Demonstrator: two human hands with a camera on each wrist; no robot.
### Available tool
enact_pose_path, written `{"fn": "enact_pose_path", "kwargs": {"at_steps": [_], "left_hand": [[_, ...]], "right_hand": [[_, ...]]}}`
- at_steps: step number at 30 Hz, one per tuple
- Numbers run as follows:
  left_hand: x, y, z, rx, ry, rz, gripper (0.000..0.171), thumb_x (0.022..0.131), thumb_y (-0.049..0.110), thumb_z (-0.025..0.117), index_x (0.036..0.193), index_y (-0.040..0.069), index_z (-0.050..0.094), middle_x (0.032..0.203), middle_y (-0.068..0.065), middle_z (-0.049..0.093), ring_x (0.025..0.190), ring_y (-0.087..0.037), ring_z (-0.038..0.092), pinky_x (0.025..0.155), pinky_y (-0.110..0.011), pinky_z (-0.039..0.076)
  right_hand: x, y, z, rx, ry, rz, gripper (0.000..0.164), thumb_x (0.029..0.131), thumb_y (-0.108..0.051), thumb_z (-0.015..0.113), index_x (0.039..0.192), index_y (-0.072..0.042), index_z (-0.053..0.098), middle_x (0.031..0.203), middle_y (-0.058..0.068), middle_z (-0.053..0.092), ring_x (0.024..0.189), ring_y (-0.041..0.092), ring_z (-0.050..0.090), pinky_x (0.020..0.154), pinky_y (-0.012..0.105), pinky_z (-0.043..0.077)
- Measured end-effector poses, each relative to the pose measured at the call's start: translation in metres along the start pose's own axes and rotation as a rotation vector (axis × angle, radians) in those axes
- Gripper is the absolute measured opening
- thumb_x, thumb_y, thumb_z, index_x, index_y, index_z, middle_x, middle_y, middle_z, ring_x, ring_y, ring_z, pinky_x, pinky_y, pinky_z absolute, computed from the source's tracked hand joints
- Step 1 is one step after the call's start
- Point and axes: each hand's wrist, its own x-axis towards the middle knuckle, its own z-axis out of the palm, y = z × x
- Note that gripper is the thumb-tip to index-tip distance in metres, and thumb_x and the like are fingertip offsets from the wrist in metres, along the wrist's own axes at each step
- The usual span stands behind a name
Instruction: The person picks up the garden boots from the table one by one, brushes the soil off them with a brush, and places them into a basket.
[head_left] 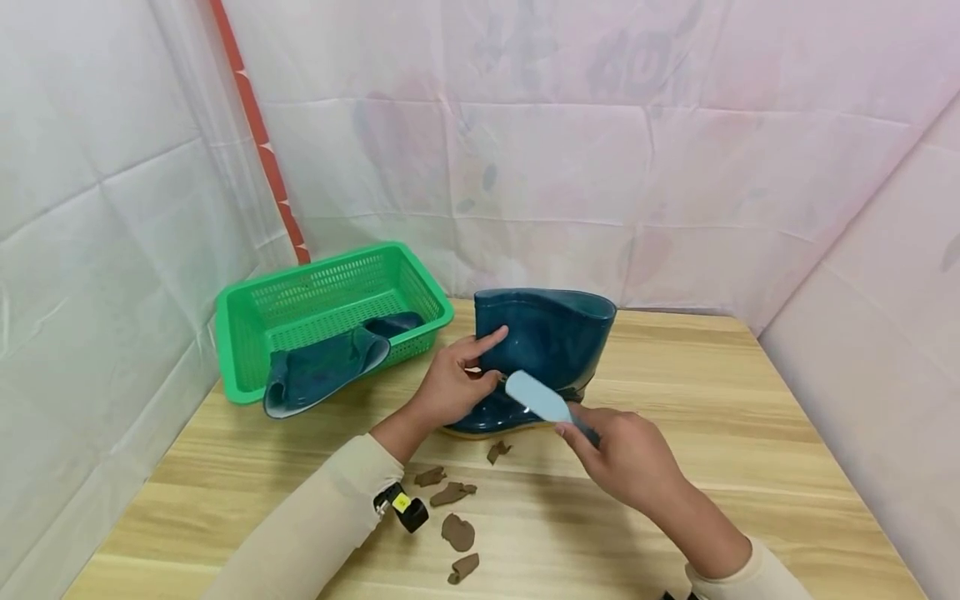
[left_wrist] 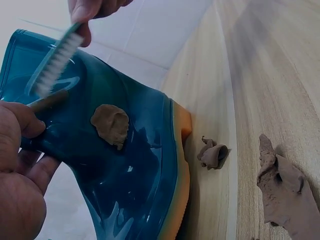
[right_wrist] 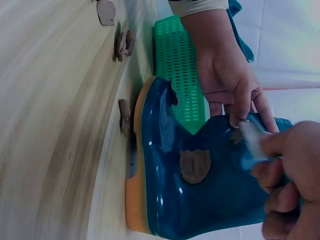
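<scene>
A dark blue rubber boot (head_left: 543, 333) with an orange-tan sole stands on the table. My left hand (head_left: 450, 383) holds it at the front of the shaft, thumb on the near side. In my right hand (head_left: 633, 454) is a scrub brush (head_left: 536, 396) with a light blue back, gripped by its handle. Its white bristles (left_wrist: 56, 65) face the shaft, close to my left thumb. A thin brown strip (left_wrist: 48, 101) of mud-like stuff lies there between thumb and bristles. Lower on the boot's side sticks a flat brown patch (left_wrist: 111, 125).
Several brown clay-like scraps (head_left: 457, 532) lie on the wooden table (head_left: 712, 417) in front of the boot. At the back left stands a green plastic basket (head_left: 426, 287), with another blue boot (head_left: 322, 367) leaning over its front rim. White cloth walls (head_left: 525, 167) surround the table.
</scene>
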Motion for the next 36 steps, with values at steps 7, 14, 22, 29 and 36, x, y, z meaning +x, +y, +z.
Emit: {"fn": "enact_pose_path", "kwargs": {"at_steps": [7, 14, 22, 29, 36], "left_hand": [[0.001, 0.001, -0.002, 0.013, -0.004, 0.007, 0.062, 0.095, -0.004, 0.068, 0.15, 0.022, 0.053, 0.152, -0.006, 0.05, 0.124, -0.024, 0.058, 0.082, -0.033, 0.056], [0.002, 0.004, -0.004, 0.043, -0.025, 0.022, 0.06, 0.097, 0.0, 0.067, 0.151, 0.022, 0.053, 0.154, -0.006, 0.048, 0.134, -0.024, 0.052, 0.087, -0.037, 0.056], [0.004, 0.004, -0.003, 0.083, -0.014, 0.021, 0.06, 0.099, 0.002, 0.067, 0.152, 0.023, 0.051, 0.154, -0.006, 0.048, 0.135, -0.024, 0.05, 0.09, -0.04, 0.055], [0.007, 0.003, -0.004, 0.172, -0.044, 0.031, 0.069, 0.1, 0.004, 0.066, 0.16, 0.025, 0.039, 0.143, -0.014, 0.051, 0.131, -0.026, 0.052, 0.088, -0.035, 0.057], [0.006, -0.002, -0.005, 0.253, -0.143, 0.065, 0.088, 0.096, 0.0, 0.07, 0.165, 0.028, 0.023, 0.162, -0.011, 0.034, 0.143, -0.026, 0.041, 0.094, -0.042, 0.052]], "right_hand": [[-0.003, 0.001, -0.008, 0.003, 0.037, -0.015, 0.034, 0.097, -0.028, 0.074, 0.124, -0.007, 0.076, 0.083, -0.005, 0.074, 0.047, -0.001, 0.036, 0.045, 0.025, 0.033], [-0.006, 0.005, -0.017, -0.013, 0.084, -0.002, 0.034, 0.095, -0.025, 0.076, 0.124, -0.007, 0.076, 0.062, -0.017, 0.057, 0.046, 0.0, 0.033, 0.045, 0.026, 0.032], [-0.011, 0.012, -0.008, -0.049, -0.023, 0.063, 0.034, 0.097, -0.032, 0.074, 0.122, -0.009, 0.077, 0.063, -0.016, 0.056, 0.047, 0.001, 0.036, 0.046, 0.027, 0.032], [-0.016, 0.018, 0.001, -0.063, -0.065, 0.071, 0.034, 0.097, -0.033, 0.073, 0.122, -0.01, 0.077, 0.055, -0.019, 0.041, 0.046, 0.002, 0.032, 0.045, 0.026, 0.029], [-0.018, 0.021, 0.004, -0.049, -0.064, 0.089, 0.034, 0.098, -0.034, 0.072, 0.123, -0.011, 0.077, 0.057, -0.02, 0.045, 0.048, 0.002, 0.036, 0.046, 0.026, 0.032]]}}
